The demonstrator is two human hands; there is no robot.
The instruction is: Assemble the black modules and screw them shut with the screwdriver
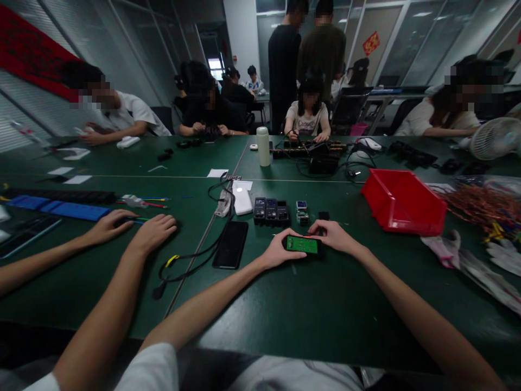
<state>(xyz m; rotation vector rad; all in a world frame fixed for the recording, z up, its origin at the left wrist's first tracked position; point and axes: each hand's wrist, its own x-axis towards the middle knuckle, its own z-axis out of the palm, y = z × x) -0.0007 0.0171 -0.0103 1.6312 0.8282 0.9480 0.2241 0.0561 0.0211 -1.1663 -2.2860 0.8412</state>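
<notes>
Head view: from my remote seat, I have the green circuit board, set in a dark surround, to the left of the red bin and nearer the wearer than it. The left hand has its fingers wrapped round the board's end farthest from the bin, thumb along the near edge. The right hand, on the bin side, has bent fingers at the far edge beside a small orange spot; I can't tell whether they grip or merely touch. Nor can I tell whether the underside meets the bench. My main worry is the board twisting out of the left hold if the right fingers push harder than the thumb can resist. A fingertip sliding over the exposed face could also snag or smudge a component. If the board slipped away from the wearer, it might knock the small device stack or the row of dark modules, both left of the bin. The green face points up and toward me; the long axis runs crosswise, its bin-side end slightly nearer the wearer, aimed past the bin's near side.
</notes>
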